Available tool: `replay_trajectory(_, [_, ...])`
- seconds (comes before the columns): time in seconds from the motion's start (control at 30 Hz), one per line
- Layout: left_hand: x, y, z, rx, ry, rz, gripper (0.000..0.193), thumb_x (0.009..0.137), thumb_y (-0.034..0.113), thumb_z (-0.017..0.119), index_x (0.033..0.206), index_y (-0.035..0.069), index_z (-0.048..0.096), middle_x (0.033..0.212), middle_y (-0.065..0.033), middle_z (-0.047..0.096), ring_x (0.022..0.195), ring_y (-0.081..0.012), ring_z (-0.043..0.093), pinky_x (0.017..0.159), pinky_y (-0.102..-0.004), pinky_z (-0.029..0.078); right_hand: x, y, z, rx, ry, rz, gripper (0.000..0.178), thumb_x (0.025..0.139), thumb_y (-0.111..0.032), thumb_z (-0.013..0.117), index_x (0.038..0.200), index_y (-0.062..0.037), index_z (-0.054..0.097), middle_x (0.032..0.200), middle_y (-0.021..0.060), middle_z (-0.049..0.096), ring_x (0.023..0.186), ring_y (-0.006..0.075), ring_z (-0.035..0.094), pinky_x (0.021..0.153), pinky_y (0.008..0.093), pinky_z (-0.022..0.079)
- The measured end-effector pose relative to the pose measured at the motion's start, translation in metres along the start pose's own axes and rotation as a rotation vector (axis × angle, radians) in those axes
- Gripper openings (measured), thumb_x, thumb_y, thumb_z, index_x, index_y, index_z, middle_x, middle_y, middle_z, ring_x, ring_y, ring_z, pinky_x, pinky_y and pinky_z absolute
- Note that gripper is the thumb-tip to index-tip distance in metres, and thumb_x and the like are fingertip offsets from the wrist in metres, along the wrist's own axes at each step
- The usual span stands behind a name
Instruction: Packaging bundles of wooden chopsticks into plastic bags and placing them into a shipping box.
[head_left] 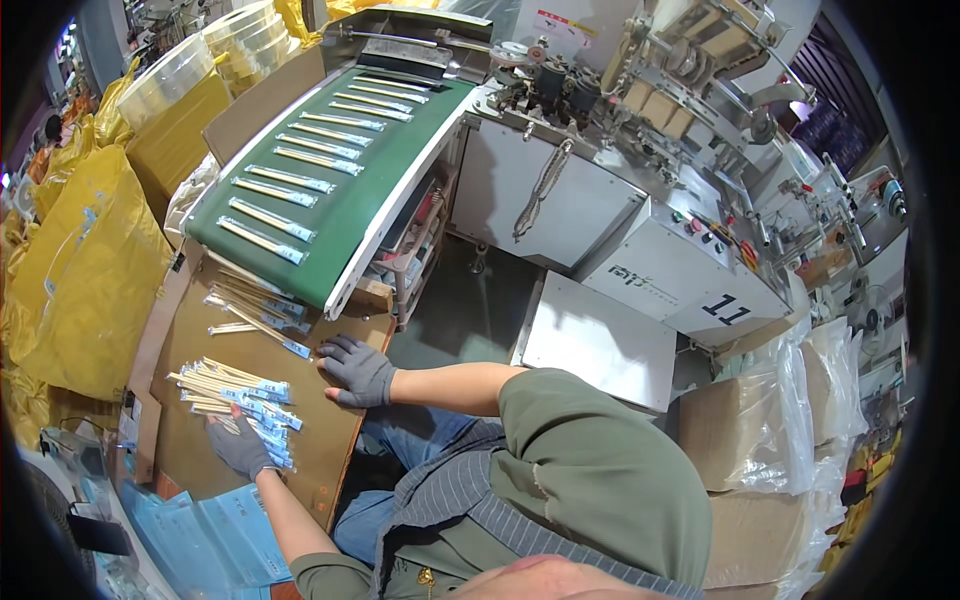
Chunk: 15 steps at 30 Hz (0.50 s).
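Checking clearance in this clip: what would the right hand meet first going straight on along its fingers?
Probably the blue end of the slanting packet of sticks, just beyond the right hand's fingertips; whether they already touch is unclear.

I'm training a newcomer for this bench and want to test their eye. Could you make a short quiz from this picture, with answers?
1. What colour is the conveyor belt? A) red B) green C) yellow
2. Fill in: the person's ____ hand is at the heap of wrapped sticks on the table.
3. True or false: the wrapped sticks up on the belt lie in one tangled pile.

Key:
1. B.
2. Left; the left hand, in a grey glove, is at it.
3. False; those packs lie spaced out in a row along the belt.
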<state>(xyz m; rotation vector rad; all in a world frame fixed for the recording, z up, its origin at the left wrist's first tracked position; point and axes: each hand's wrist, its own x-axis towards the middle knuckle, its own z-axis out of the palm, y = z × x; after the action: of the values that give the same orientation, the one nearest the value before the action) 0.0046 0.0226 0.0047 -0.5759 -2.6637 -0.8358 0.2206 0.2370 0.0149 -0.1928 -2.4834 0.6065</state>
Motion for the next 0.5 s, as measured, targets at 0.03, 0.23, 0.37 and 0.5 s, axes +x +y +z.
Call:
replay_trajectory(0.03, [-0.001, 0.002, 0.001, -0.009, -0.004, -0.009, 0.069, 0.091, 0.052, 0.053, 0.132, -0.003, 0.047, 0.132, -0.0231, 0.051, 0.122, -0.0369, 0.047, 0.103, -0.0429, 0.036, -0.001, 0.001, 0.000, 0.000, 0.003, 0.004, 0.050, 0.076, -0.038, 0.062, 0.111, -0.0029, 0.053, 0.124, 0.0213, 0.050, 0.119, 0.0425, 0.043, 0.102, 0.0503, 0.036])
replay_trajectory(0.23, [-0.009, 0.010, 0.008, 0.002, -0.028, -0.020, 0.069, 0.091, 0.051, 0.053, 0.134, -0.002, 0.046, 0.134, -0.0229, 0.049, 0.123, -0.0366, 0.046, 0.104, -0.0426, 0.035, -0.010, 0.011, -0.002, -0.007, 0.006, 0.010, 0.050, 0.076, -0.038, 0.062, 0.111, -0.0036, 0.053, 0.124, 0.0213, 0.050, 0.119, 0.0421, 0.043, 0.101, 0.0500, 0.036])
replay_trajectory(0.37, [-0.016, 0.012, 0.017, -0.022, -0.029, -0.020, 0.069, 0.091, 0.051, 0.053, 0.134, -0.002, 0.046, 0.134, -0.0228, 0.050, 0.123, -0.0366, 0.046, 0.104, -0.0428, 0.035, -0.016, 0.019, -0.004, -0.002, -0.013, 0.007, 0.050, 0.076, -0.038, 0.062, 0.111, -0.0035, 0.052, 0.123, 0.0217, 0.050, 0.119, 0.0421, 0.043, 0.101, 0.0498, 0.036])
replay_trajectory(0.5, [0.011, -0.001, -0.011, -0.017, -0.015, 0.010, 0.069, 0.091, 0.051, 0.054, 0.134, -0.002, 0.046, 0.133, -0.0230, 0.050, 0.123, -0.0365, 0.046, 0.104, -0.0430, 0.035, 0.008, -0.010, 0.000, 0.000, -0.002, 0.022, 0.050, 0.077, -0.038, 0.061, 0.111, -0.0030, 0.052, 0.123, 0.0222, 0.050, 0.119, 0.0422, 0.043, 0.101, 0.0498, 0.036])
